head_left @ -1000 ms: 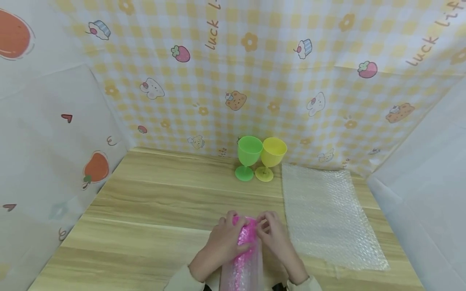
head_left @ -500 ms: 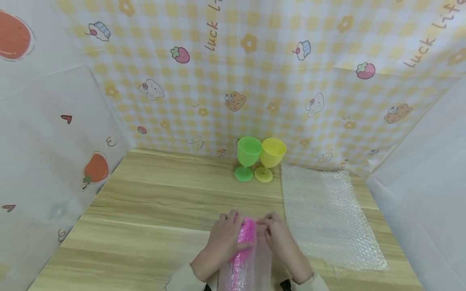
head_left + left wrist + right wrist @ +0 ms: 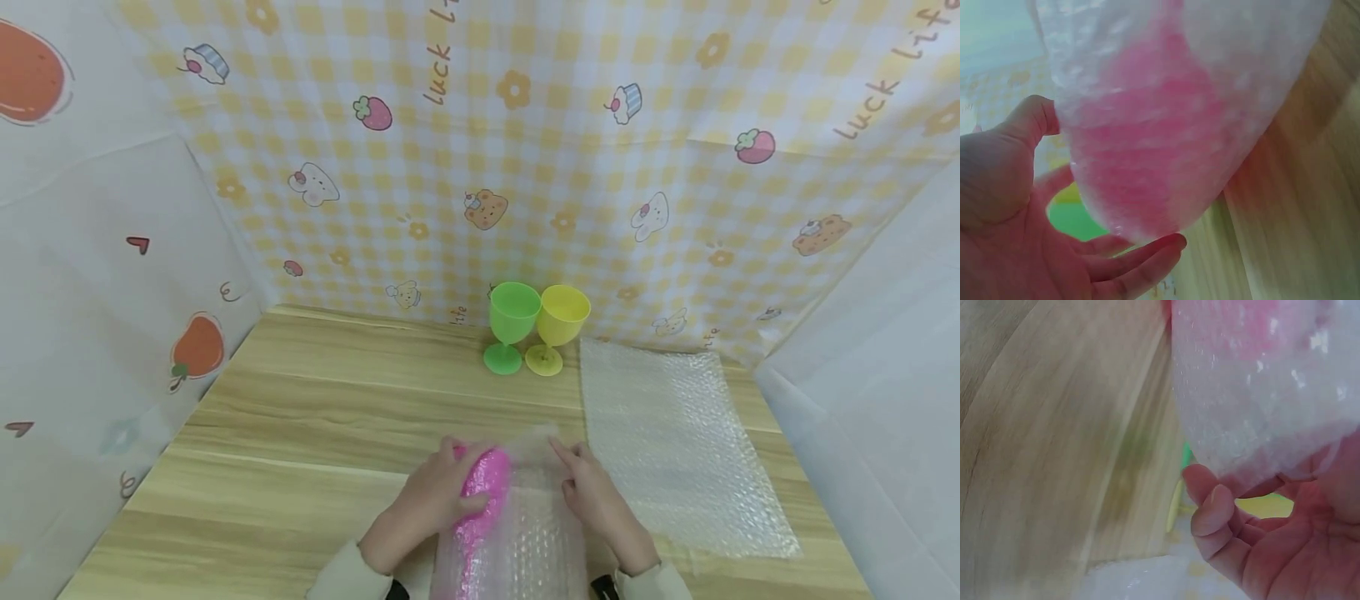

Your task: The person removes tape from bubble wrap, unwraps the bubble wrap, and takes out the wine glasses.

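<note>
A pink goblet (image 3: 483,492) lies on its side under a layer of clear bubble wrap (image 3: 540,533), at the near edge of the table. My left hand (image 3: 435,492) grips the goblet's bowl through the wrap, thumb on one side and fingers at the rim, as the left wrist view also shows. With my right hand (image 3: 600,496) I pinch the far right edge of the wrap, which spreads flat to the right of the goblet. In the right wrist view, the wrap's edge (image 3: 1241,469) meets my curled fingers (image 3: 1213,512). The goblet's stem is blurred by the wrap.
A green goblet (image 3: 515,312) and a yellow goblet (image 3: 564,315) stand upright side by side at the back, near the checked cloth (image 3: 420,167). Another sheet of bubble wrap (image 3: 675,450) lies flat on the wooden table (image 3: 315,400) at the right.
My left hand has shifted left with the goblet. My right hand has moved slightly right and drawn the wrap's edge away, so a wider band of wrap shows beside the goblet.
</note>
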`<state>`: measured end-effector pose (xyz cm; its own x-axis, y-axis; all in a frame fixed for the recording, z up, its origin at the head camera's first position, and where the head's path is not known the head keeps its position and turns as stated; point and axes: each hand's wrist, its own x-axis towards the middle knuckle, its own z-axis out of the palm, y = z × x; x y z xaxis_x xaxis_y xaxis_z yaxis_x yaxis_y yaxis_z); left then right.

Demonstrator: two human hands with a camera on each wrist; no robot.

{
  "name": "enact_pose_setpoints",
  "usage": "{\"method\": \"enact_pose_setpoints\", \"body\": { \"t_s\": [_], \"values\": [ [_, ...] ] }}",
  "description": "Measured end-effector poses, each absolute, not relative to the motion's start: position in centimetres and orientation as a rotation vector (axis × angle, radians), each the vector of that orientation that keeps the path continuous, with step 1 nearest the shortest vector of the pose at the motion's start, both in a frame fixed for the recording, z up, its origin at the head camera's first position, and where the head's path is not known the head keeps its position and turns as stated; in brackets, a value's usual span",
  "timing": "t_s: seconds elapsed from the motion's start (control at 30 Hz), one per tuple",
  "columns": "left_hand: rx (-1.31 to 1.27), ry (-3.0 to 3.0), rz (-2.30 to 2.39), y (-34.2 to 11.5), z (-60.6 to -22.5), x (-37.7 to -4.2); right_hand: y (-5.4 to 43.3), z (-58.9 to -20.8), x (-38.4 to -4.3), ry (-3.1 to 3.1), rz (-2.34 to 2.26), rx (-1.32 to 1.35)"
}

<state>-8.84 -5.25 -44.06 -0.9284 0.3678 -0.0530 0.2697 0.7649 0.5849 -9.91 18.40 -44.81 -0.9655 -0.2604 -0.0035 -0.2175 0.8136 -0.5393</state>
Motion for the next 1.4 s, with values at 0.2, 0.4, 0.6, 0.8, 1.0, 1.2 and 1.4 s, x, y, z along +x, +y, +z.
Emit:
{"method": "enact_pose_setpoints", "body": {
  "t_s": [0.2, 0.4, 0.6, 0.8, 1.0, 1.2, 1.4],
  "values": [
    [0.534, 2.738, 0.931, -7.5, -43.7, -8.6, 18.8, -45.3, -10.4, 2.778, -0.881, -0.242],
    [0.526, 2.707, 1.018, -9.7, -43.6, -8.6, 19.3, -46.2, -11.4, 2.715, -0.851, -0.247],
    [0.507, 2.646, 1.097, -10.9, -43.6, -8.5, 19.7, -46.4, -11.9, 2.676, -0.817, -0.262],
    [0.521, 2.664, 1.118, -11.1, -43.7, -8.5, 18.5, -44.0, -10.5, 2.851, -0.776, -0.218],
    [0.549, 2.715, 1.072, -10.0, -43.4, -8.5, 15.3, -41.8, -7.8, 2.86, -0.889, -0.459],
    [0.576, 2.746, 1.026, -8.6, -43.1, -8.4, 13.7, -44.0, -6.1, 2.694, -0.696, -0.555],
    [0.603, 2.87, 0.91, -7.4, -42.3, -7.4, 13.6, -45.6, -5.7, 2.681, -0.442, -0.607]
  ]
}}
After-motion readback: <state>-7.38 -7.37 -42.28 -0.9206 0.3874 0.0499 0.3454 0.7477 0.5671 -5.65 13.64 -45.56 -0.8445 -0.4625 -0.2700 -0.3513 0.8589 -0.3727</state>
